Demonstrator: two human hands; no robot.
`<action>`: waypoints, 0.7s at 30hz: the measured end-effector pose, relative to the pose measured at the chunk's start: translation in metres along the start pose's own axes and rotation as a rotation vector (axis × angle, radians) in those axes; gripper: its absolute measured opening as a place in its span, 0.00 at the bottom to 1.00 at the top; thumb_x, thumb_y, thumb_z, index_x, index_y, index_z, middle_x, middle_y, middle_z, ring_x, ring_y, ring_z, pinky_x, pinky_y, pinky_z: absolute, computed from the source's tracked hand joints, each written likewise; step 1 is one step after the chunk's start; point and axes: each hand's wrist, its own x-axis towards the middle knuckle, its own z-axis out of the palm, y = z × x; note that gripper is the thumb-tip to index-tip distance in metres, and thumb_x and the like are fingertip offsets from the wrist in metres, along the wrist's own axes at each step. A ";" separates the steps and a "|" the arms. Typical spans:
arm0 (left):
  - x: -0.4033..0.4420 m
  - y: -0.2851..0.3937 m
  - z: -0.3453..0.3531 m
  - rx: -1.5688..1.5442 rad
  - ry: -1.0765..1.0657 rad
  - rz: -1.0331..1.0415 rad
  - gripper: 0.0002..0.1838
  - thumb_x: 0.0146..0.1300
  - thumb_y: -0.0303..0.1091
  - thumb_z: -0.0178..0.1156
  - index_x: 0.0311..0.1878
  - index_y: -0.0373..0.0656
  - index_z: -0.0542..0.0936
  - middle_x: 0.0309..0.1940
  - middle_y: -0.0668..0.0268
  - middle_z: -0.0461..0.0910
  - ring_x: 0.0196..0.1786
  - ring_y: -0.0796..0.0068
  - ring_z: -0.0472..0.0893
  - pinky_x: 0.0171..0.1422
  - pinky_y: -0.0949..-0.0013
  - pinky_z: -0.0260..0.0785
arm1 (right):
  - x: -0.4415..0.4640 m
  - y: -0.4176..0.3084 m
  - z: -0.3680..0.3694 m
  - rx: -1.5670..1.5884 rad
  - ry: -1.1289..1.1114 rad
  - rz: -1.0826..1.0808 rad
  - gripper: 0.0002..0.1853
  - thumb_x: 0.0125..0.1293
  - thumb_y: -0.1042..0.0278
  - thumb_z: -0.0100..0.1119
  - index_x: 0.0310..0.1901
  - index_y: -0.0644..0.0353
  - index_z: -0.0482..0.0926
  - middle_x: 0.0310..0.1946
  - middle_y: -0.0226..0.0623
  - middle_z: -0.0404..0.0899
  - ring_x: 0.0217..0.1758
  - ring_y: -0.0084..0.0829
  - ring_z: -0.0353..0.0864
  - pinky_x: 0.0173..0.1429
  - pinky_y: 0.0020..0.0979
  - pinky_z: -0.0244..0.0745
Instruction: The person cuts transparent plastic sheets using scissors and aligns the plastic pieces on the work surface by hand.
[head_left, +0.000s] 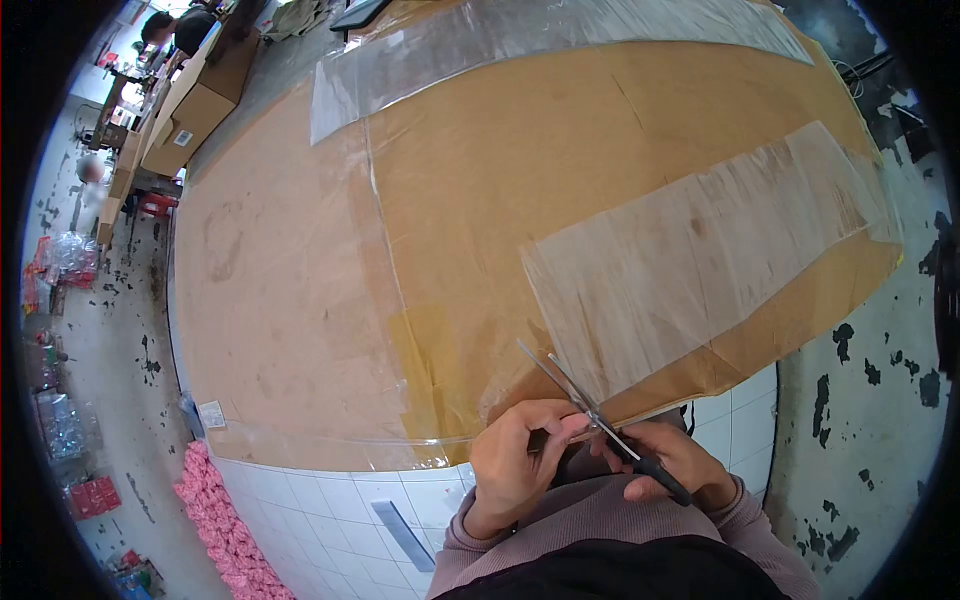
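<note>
Scissors with black handles and metal blades are in my right hand, close to my body at the table's near edge. The blades point up and away from me, their tips slightly apart. My left hand is closed in a pinch beside the blades. Whatever lies between its fingertips is too small to make out. Just beyond the blades, a clear plastic strip lies on the cardboard-covered table.
Another clear plastic sheet crosses the far side. Yellowish tape covers part of the cardboard near the front. Cardboard boxes stand at the far left, with a person behind. A pink textured item hangs at the lower left.
</note>
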 end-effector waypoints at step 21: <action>0.004 -0.001 0.012 0.403 0.056 0.379 0.06 0.41 0.23 0.68 0.25 0.39 0.81 0.32 0.60 0.81 0.32 0.69 0.81 0.42 0.66 0.75 | -0.085 -0.025 -0.090 -0.190 -0.075 -0.367 0.28 0.48 0.47 0.71 0.38 0.66 0.77 0.22 0.33 0.76 0.23 0.25 0.78 0.26 0.22 0.69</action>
